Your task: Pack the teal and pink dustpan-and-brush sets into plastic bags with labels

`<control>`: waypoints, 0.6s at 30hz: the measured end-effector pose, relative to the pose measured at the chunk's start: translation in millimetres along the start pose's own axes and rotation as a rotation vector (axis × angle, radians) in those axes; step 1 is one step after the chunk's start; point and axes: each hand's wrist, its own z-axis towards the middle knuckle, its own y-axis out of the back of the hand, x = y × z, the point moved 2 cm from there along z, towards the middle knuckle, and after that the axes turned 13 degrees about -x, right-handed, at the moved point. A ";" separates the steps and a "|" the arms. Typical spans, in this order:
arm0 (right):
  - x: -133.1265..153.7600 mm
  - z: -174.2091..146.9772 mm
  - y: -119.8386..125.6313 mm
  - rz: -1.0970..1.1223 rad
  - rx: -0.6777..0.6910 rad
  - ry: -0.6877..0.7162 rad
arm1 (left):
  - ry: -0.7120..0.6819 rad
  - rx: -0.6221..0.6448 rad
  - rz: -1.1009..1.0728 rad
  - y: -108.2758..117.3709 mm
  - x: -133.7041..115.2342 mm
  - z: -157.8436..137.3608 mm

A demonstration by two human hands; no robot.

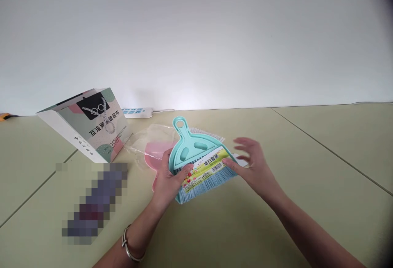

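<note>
A turquoise dustpan (196, 147) with its handle pointing up is in front of me, and a brush with blue-grey bristles (205, 184) is tucked against it. A printed paper label (204, 170) wraps across both. My left hand (168, 182) grips the set at its left edge, thumb on the label. At the right edge, my right hand (251, 161) has its thumb against the label and its other fingers spread apart and slightly blurred. Behind the set, more pale bristles (210, 134) stick out. A pink dustpan (155, 155) lies behind my left hand, partly hidden.
Clear plastic wrapping (138, 145) lies around the pink dustpan. A paper gift bag (104, 124) with rope handles leans at the left. A power strip (138, 112) sits by the white wall. Nearer, a pixelated dark object (98, 202) lies on the greenish surface (307, 170).
</note>
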 end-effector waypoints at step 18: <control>-24.1 7.0 17.6 0.282 0.405 -0.519 | -0.354 0.120 1.513 10.5 -1.8 55.5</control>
